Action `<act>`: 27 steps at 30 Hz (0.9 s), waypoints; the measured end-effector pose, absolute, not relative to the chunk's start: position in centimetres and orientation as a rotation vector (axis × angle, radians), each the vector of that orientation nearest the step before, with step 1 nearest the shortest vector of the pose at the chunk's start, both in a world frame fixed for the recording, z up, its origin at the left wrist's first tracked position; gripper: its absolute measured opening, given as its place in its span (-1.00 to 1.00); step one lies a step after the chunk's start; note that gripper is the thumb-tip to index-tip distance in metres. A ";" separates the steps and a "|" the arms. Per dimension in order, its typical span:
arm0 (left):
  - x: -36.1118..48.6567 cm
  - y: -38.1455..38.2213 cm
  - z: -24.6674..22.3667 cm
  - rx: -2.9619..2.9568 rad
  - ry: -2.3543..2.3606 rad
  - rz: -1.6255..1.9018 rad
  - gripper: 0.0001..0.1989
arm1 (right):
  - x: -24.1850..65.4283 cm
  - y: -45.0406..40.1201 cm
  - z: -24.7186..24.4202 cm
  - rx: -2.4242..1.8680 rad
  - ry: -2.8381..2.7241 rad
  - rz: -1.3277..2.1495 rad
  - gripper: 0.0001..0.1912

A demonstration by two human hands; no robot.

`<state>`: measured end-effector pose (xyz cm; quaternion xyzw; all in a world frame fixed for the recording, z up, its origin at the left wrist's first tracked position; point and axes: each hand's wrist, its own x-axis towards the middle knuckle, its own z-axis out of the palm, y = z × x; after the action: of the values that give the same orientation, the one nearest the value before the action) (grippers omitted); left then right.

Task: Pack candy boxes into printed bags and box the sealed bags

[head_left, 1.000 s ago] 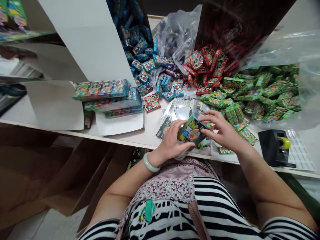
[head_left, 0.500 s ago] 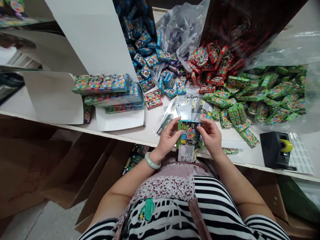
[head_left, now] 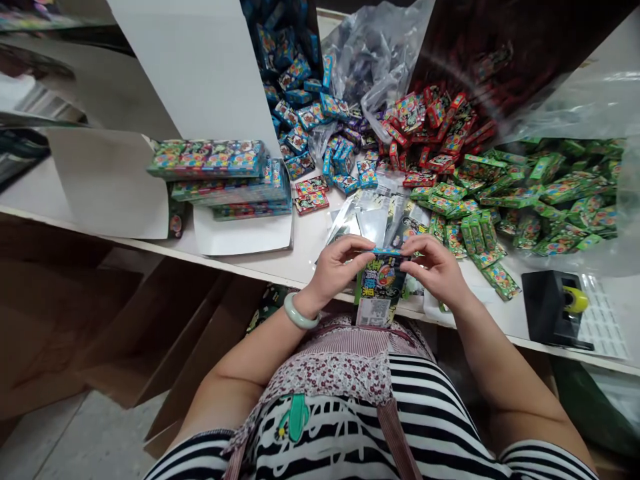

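A dark printed candy packet [head_left: 379,288] with colourful lettering and a pale label panel hangs upright at the table's front edge, close to my apron. My left hand [head_left: 341,270] pinches its top left corner between thumb and fingers. At the top right, my right hand [head_left: 434,268] grips it the same way. A strip of blue shows along the packet's upper edge, between the fingertips. Just behind lie flat printed clear bags [head_left: 373,215], partly hidden by my hands.
Loose small candy boxes form piles: blue boxes [head_left: 300,119], red boxes [head_left: 440,123] and green boxes [head_left: 530,187]. Bundled boxes [head_left: 210,160] are stacked in an open white carton [head_left: 240,241] at left. A black tape dispenser [head_left: 547,310] stands at right beside a label sheet [head_left: 605,313].
Both hands have shifted slightly and closed in along the packet's top edge, with fingers now bent over it. The packet's top has tipped a little. The view has moved slightly.
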<state>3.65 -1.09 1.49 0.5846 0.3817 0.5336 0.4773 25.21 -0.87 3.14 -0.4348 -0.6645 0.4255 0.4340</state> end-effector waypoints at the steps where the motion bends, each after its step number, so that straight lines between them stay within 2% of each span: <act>1: 3.7 -1.1 1.7 1.430 0.930 1.312 -0.88 | 25.0 -0.8 3.3 -1.085 -1.667 1.060 -0.81; 9: 3.9 -0.2 3.2 1.357 1.031 1.234 -0.86 | 24.0 1.0 5.0 -1.213 -1.586 1.330 -0.68; 16: 2.7 0.4 3.7 1.437 0.946 1.092 -0.79 | 24.4 0.6 4.9 -1.142 -1.630 1.313 -0.58; 20: 2.4 0.2 4.0 1.545 0.839 1.040 -0.75 | 24.9 0.0 4.8 -1.100 -1.664 1.240 -0.65; 27: 2.1 -1.6 2.3 1.592 0.869 1.084 -0.81 | 25.7 -1.5 4.1 -1.003 -1.846 1.019 -0.88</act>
<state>2.13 -1.57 2.26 0.6560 0.3581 0.4466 0.4919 25.67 -1.50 4.08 -0.3949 -0.7272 0.4014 0.3925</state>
